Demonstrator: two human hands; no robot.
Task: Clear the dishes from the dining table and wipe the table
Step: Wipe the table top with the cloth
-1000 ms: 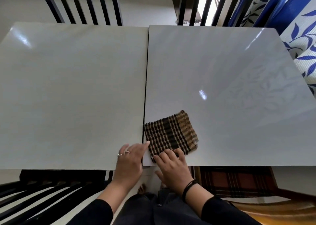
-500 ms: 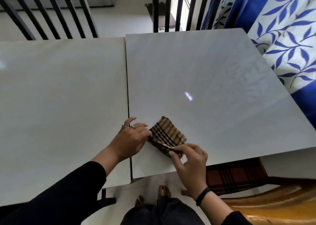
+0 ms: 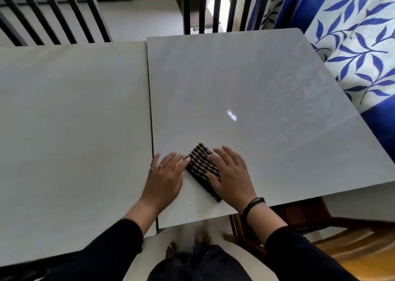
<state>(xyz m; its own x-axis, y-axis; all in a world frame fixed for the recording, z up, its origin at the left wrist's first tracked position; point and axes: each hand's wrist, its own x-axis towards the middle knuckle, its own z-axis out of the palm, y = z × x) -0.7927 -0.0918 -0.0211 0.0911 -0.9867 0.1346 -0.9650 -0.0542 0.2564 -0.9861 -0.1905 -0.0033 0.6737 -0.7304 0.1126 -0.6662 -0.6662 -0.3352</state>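
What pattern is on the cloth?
The cloth has dark brown-and-tan checks, seen in the head view.

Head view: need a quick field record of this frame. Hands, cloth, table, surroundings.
left hand: fingers straight, flat on the table, fingertips at the cloth's left corner
right hand: fingers straight and spread, pressing on the cloth
cloth: checked, folded, lying on the table's right panel near the front edge
table: two pale glossy panels with a seam between them
chair backs: dark slats at the far side
curtain: blue leaf print, right of the table
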